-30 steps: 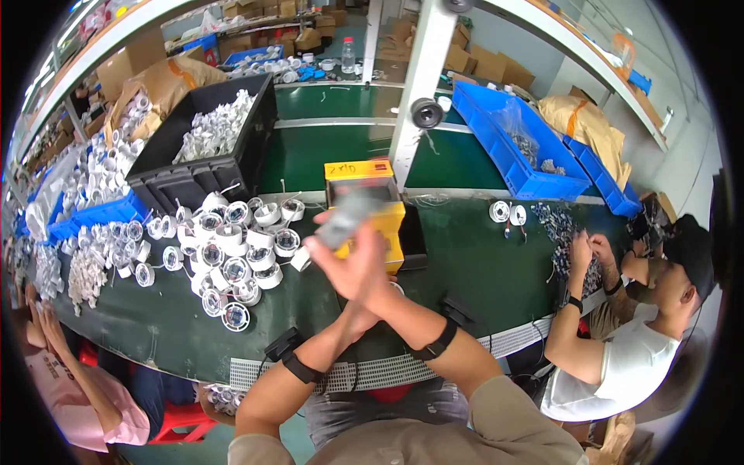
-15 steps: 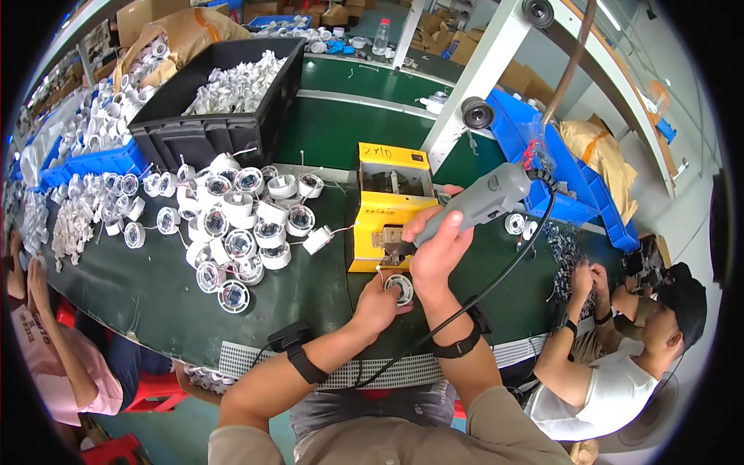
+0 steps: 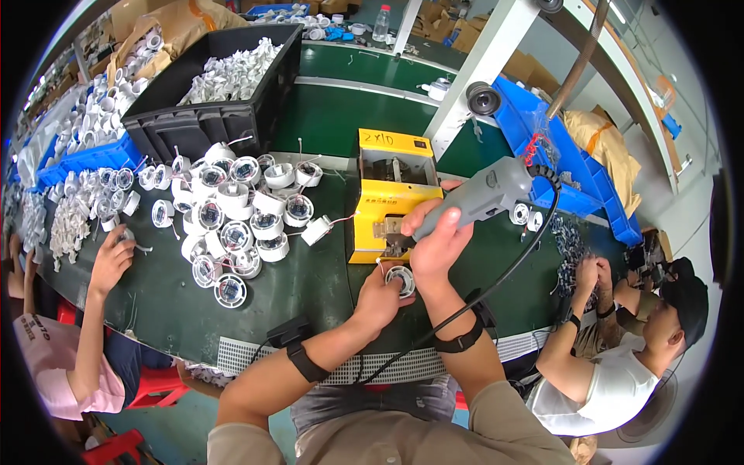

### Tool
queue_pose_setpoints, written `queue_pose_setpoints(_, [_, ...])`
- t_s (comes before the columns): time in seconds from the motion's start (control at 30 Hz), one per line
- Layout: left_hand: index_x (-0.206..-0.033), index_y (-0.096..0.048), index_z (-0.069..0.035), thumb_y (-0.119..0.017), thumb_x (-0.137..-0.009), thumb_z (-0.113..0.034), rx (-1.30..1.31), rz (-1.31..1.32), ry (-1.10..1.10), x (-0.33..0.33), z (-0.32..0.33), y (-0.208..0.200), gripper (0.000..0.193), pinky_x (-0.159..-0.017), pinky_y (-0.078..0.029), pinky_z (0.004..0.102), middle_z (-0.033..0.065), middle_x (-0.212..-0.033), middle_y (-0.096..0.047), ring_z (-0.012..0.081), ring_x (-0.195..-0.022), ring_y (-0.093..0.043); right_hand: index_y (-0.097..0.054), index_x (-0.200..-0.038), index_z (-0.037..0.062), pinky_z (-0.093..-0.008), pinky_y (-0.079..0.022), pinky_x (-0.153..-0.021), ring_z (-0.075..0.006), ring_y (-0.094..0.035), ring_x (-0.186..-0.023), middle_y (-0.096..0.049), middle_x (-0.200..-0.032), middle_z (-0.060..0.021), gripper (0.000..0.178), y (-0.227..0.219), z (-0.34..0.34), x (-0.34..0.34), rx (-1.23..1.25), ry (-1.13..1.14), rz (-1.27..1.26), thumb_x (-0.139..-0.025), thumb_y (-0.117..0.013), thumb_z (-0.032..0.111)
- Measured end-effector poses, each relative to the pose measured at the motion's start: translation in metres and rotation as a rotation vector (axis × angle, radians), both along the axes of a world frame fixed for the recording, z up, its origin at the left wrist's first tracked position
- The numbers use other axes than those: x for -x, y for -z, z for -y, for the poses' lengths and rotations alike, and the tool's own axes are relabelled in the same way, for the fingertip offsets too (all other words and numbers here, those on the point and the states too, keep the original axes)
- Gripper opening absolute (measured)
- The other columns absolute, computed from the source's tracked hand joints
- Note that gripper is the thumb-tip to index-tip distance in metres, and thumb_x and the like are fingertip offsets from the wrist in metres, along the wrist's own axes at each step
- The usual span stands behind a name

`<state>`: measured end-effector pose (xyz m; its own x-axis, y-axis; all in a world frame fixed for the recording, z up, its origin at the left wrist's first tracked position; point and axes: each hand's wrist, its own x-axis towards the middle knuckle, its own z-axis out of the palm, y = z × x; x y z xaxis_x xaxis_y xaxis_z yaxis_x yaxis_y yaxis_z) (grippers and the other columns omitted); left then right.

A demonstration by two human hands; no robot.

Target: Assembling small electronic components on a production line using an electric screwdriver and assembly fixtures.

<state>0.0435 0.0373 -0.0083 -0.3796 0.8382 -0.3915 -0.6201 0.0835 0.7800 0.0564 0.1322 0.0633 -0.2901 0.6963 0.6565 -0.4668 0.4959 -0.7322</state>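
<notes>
The white ring-shaped part [image 3: 401, 281] sits in your left hand [image 3: 377, 302], near the front edge of the bench [image 3: 159, 314] and just on the near side of the yellow box [image 3: 399, 206]. Your left fingers are closed around the part's left rim, with the thumb along its near edge; its hollow face points up.

Farther in, your right hand [image 3: 435, 244] holds the grey power tool [image 3: 484, 190]. Note the change: one second ago, this tool was a moving blur above the box; it is now steady, slanting from far right to the box's front. The position is unchanged over the last half second. This suggests that the part is being kept ready while the tool is presented to the box.

Your right fingers are wrapped firmly around the tool's front end, leaving no visible gap, with the thumb raised along the body. You cannot tell whether the tip touches the metal bracket [image 3: 389, 227]; your fingers hide it.

To the left, a pile of white round parts [image 3: 232, 198] remains. At far left, a co-worker's hand [image 3: 113, 263] has newly reached over the bench. Beyond stands the black crate [image 3: 186, 128].
</notes>
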Motion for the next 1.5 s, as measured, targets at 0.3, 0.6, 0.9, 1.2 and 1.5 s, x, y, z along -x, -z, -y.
queue_pose_setpoints(0.3, [-0.133,-0.045,0.001,-0.038,-0.100,-0.001,0.036,0.015,0.060,0.003,0.000,-0.004,0.034,-0.090,-0.059,0.0399,0.0123,-0.122,-0.058,0.0218,-0.106,-0.062,-0.040,-0.119,-0.0010,-0.0299,-0.043,-0.048,-0.0167,-0.048,-0.048,-0.049,-0.058,-0.0085,0.054,-0.006,0.001,-0.001,-0.017,0.007,-0.011,-0.101,-0.043,0.050])
queue_pose_setpoints(0.6, [-0.128,-0.048,0.004,-0.042,-0.098,-0.004,0.003,0.026,-0.003,0.000,0.001,-0.001,0.031,-0.081,-0.060,0.0351,0.0143,-0.116,-0.059,0.0214,-0.097,-0.065,-0.039,-0.120,-0.0012,-0.0303,-0.044,-0.049,-0.0169,-0.048,-0.048,-0.049,-0.058,-0.0085,0.058,-0.001,-0.003,0.002,-0.040,-0.010,0.015,-0.100,-0.045,0.053])
queue_pose_setpoints(0.9, [-0.128,-0.047,0.004,-0.041,-0.098,-0.003,0.007,0.001,0.003,-0.001,0.001,-0.003,0.031,-0.082,-0.060,0.0357,0.0142,-0.117,-0.058,0.0214,-0.098,-0.065,-0.038,-0.119,-0.0016,-0.0301,-0.044,-0.050,-0.0164,-0.048,-0.050,-0.049,-0.060,-0.0084,0.062,-0.001,-0.001,-0.002,-0.035,-0.027,0.066,-0.098,-0.045,0.057])
queue_pose_setpoints(1.2, [-0.128,-0.048,0.001,-0.040,-0.098,-0.002,0.018,0.041,-0.019,0.001,0.001,-0.007,0.031,-0.080,-0.061,0.0362,0.0135,-0.115,-0.058,0.0224,-0.094,-0.066,-0.036,-0.121,-0.0002,-0.0305,-0.044,-0.050,-0.0158,-0.047,-0.049,-0.048,-0.061,-0.0074,0.071,-0.003,0.019,-0.039,0.142,-0.096,0.055,-0.094,-0.048,0.064])
queue_pose_setpoints(1.5, [-0.130,-0.043,0.004,-0.037,-0.101,-0.002,0.035,0.020,0.042,0.002,0.003,-0.014,0.031,-0.091,-0.059,0.0416,0.0157,-0.121,-0.056,0.0251,-0.102,-0.064,-0.036,-0.124,0.0000,-0.0304,-0.044,-0.051,-0.0157,-0.047,-0.050,-0.048,-0.062,-0.0072,0.066,0.011,0.022,-0.054,0.277,-0.129,0.069,-0.097,-0.046,0.059])
